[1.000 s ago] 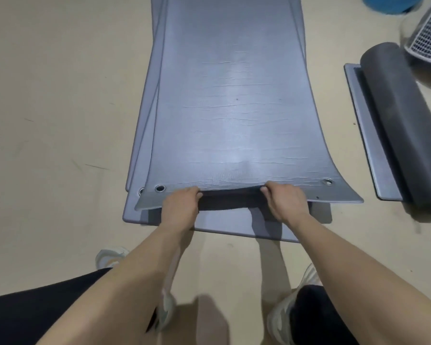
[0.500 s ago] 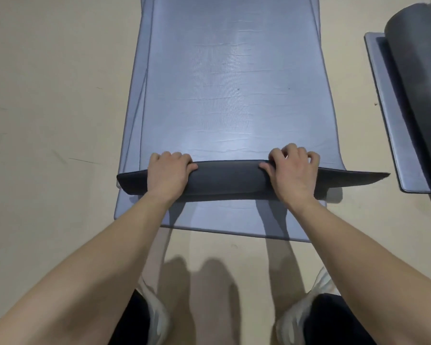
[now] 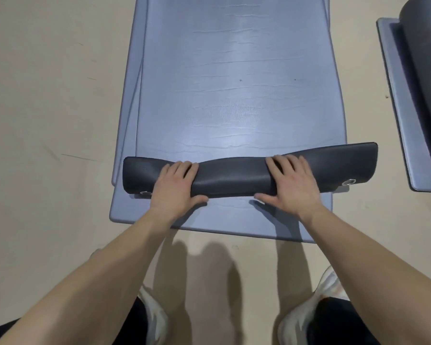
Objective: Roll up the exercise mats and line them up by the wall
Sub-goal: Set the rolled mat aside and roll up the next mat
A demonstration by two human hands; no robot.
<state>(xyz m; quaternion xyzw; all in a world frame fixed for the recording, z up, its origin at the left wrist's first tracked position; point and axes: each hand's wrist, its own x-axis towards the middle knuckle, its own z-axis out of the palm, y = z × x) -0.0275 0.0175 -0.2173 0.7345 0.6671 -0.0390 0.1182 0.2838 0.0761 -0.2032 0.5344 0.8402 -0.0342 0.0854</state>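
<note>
Several grey-blue exercise mats lie stacked flat on the beige floor in front of me. The top mat (image 3: 234,95) has its near end turned over into a dark fold (image 3: 234,178) running across its width, with metal eyelets at both ends. My left hand (image 3: 174,188) presses down on the fold left of centre, and my right hand (image 3: 294,185) presses on it right of centre. The fingers of both lie over the top of the fold, and the thumbs rest along its near edge. The bottom mat (image 3: 222,217) sticks out towards me.
At the right edge a dark rolled mat (image 3: 426,70) lies on another flat mat (image 3: 396,108). My white shoes (image 3: 152,317) stand just short of the stack. Bare beige floor (image 3: 47,120) stretches to the left.
Both hands lifted the top mat's near edge, turned it over away from me and laid it down. The grip has become a press on top of the fold.
</note>
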